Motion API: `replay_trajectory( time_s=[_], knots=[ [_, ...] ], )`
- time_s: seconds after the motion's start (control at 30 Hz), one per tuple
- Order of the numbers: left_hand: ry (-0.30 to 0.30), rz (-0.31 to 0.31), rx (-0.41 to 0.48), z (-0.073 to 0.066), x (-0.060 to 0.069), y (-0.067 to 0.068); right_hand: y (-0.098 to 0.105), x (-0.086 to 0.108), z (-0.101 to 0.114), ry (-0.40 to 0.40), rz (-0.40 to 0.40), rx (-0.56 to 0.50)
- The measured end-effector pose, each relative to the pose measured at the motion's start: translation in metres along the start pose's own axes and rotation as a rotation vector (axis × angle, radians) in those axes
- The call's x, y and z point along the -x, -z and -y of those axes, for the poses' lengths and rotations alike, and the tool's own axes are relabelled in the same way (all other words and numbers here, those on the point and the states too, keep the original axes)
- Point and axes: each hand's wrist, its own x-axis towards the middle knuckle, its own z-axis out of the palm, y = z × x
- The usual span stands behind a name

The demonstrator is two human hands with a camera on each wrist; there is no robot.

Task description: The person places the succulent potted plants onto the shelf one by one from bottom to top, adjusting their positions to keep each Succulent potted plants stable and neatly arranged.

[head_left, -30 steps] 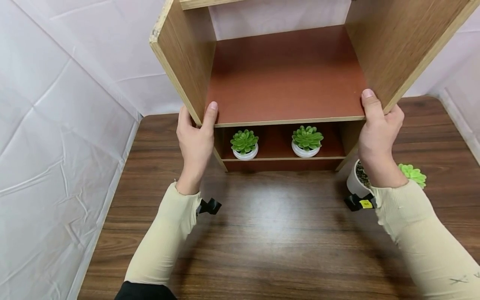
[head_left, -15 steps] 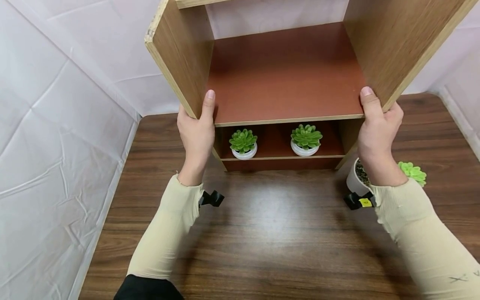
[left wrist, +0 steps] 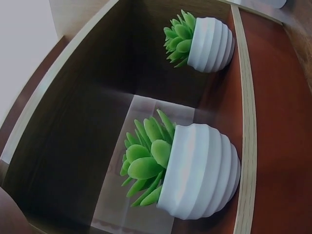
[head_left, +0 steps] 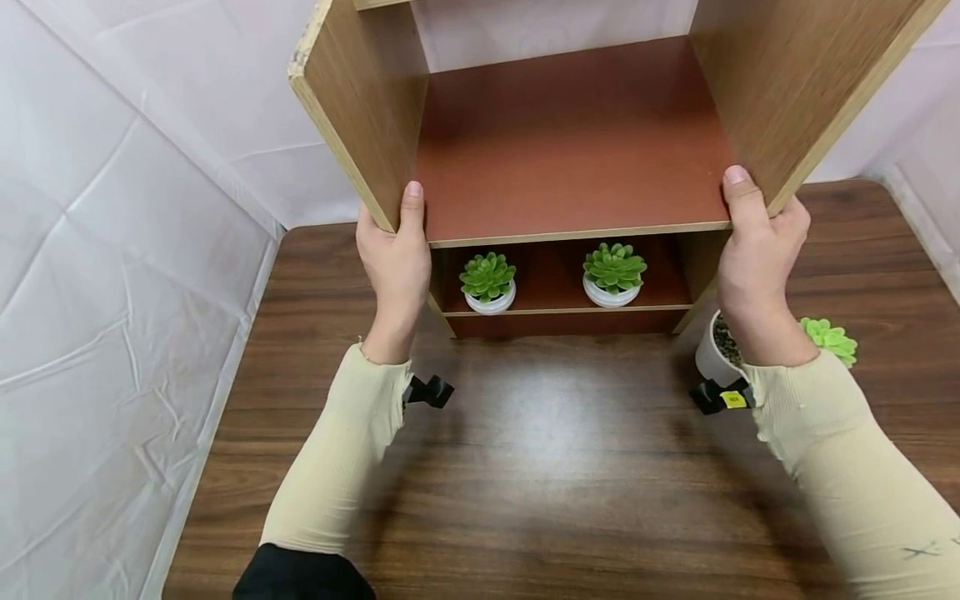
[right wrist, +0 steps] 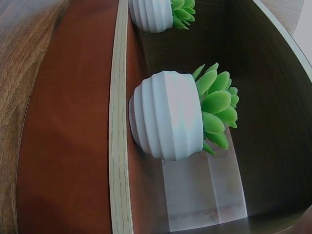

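There was the shelf [head_left: 525,158], set at the far edge of the tabletop [head_left: 540,467] between its far left and far right corners, and a person had hold of it on both sides! The left grip [head_left: 395,271] was clamped on the left panel [head_left: 363,117], thumb up along the inner face, fingers round the outside. Over on the other side, the right grip [head_left: 759,262] was clamped on the right panel [head_left: 810,92] in the same fashion, thumb in, fingers out. So the shelf lay between the two grips, touching both, the front edge of its middle board [head_left: 637,192] running from beside one thumb to beside the other.

Beneath, on the lower board [head_left: 551,292], came the left plant [head_left: 487,283] and the right plant [head_left: 613,275], well apart, both upright in ribbed white pots close to that board's front edge.

Out on the tabletop, by the shelf's right front corner, a larger pot [head_left: 714,357] was partly hidden by the right wrist; green leaves [head_left: 831,340] peeped out beyond it. Pale sheeting [head_left: 97,292] rose past the tabletop's left edge.
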Motion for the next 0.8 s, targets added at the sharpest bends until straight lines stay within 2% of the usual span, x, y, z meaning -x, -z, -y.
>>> replay_trajectory(
  time_s=[0.23, 0.43, 0.8],
  knots=[
    [0.071, -0.014, -0.040, -0.0008, 0.0003, -0.0003, 0.0010, 0.0008, 0.0005, -0.008, 0.004, 0.013],
    [0.070, -0.018, -0.065, -0.0010, 0.0015, 0.0014, 0.0003, 0.0010, 0.0009, -0.008, 0.012, 0.029],
    [0.128, -0.005, -0.083, -0.0027, 0.0014, 0.0016, 0.0004, 0.0007, 0.0013, -0.027, 0.015, -0.014]
  ],
)
